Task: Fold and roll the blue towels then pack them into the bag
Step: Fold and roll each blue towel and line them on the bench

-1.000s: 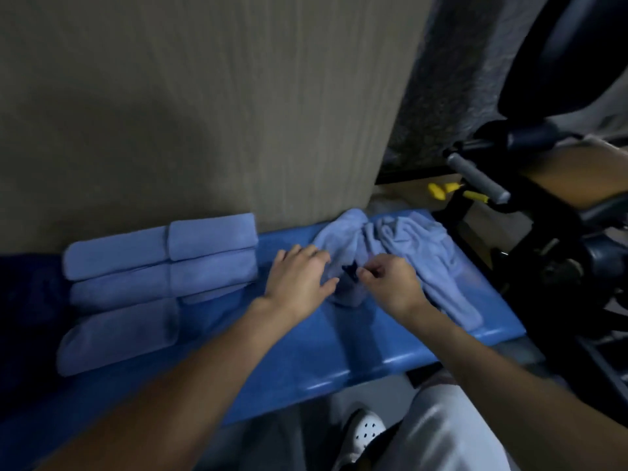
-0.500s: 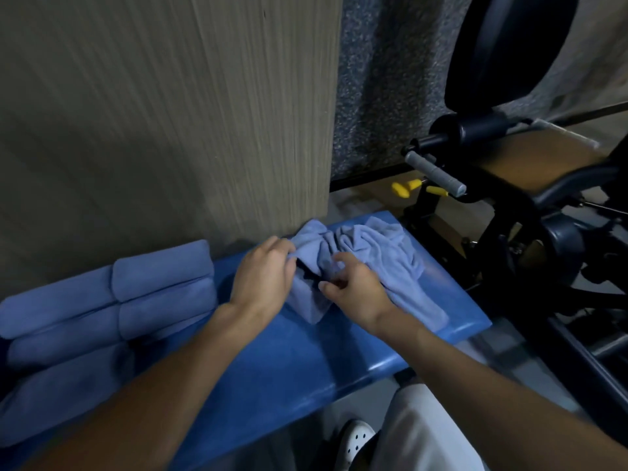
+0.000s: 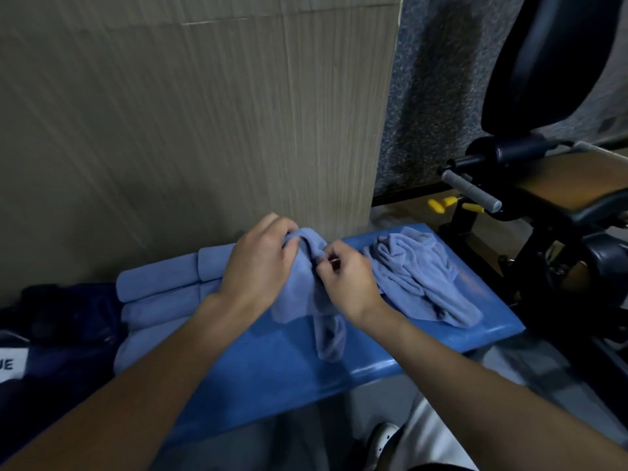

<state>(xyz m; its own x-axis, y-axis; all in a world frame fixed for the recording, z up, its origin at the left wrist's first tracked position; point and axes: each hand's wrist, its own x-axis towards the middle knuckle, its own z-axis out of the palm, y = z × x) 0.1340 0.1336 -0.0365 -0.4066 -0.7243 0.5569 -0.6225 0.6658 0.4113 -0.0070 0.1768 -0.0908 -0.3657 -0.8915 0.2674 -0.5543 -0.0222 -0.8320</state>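
We see one blue towel (image 3: 299, 300) bunched up over the middle of the blue table (image 3: 272, 385), its top lifted and its lower end trailing down towards the front edge. Both hands are clamped on it. The left hand (image 3: 258, 266) curls its fingers over the upper fold, and the right hand (image 3: 350, 280) pinches the cloth just beside it, so the two hands almost meet.

To the right lies a crumpled heap of towels (image 3: 424, 277); we cannot tell how many it holds. To the left, rolled towels (image 3: 163, 300) lie in three rows against the wall panel (image 3: 204, 130). The top row shows two rolls end to end, and the left forearm hides part of the rest, so we cannot count them fully.

Just beyond the rolls sits one dark navy bag (image 3: 61, 334) with a white label. Off the table's right end stands a black exercise machine (image 3: 543, 215) with a grey handle and yellow knobs (image 3: 441, 203). Below the table edge we see one white shoe (image 3: 384, 440).
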